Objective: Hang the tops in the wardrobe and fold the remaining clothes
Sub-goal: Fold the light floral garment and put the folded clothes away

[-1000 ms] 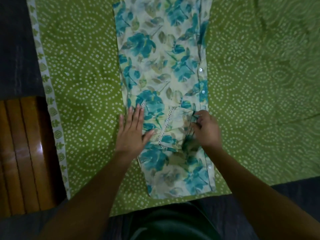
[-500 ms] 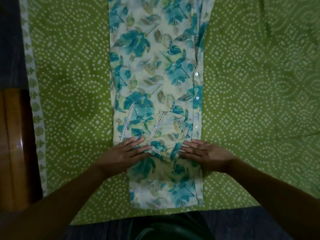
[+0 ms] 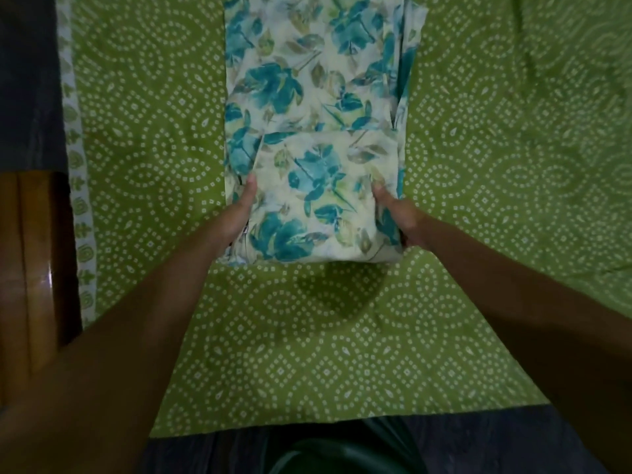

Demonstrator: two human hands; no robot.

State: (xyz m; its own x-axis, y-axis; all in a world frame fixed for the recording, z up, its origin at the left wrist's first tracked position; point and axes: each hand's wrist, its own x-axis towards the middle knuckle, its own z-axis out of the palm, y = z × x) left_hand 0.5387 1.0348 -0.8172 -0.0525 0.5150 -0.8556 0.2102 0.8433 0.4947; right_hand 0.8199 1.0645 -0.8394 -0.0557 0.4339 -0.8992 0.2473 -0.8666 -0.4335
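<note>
The garment (image 3: 318, 131) I'm holding is looking pale cream with big teal-blue flowers and washed-out olive-green leaves all over it. The bedsheet (image 3: 496, 165) under it is showing bright lime green, covered in white dotted circles and little diamonds. Its left border (image 3: 77, 186) is running white with green leafy motifs. The wooden frame (image 3: 30, 268) beside it is glowing a glossy orange-brown, kinda dim in this light.

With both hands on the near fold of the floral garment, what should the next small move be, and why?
Probably carry the fold forward once more. The left hand and right hand grip the sides of the floral garment, and a long unfolded stretch lies beyond on the green bedsheet.
</note>
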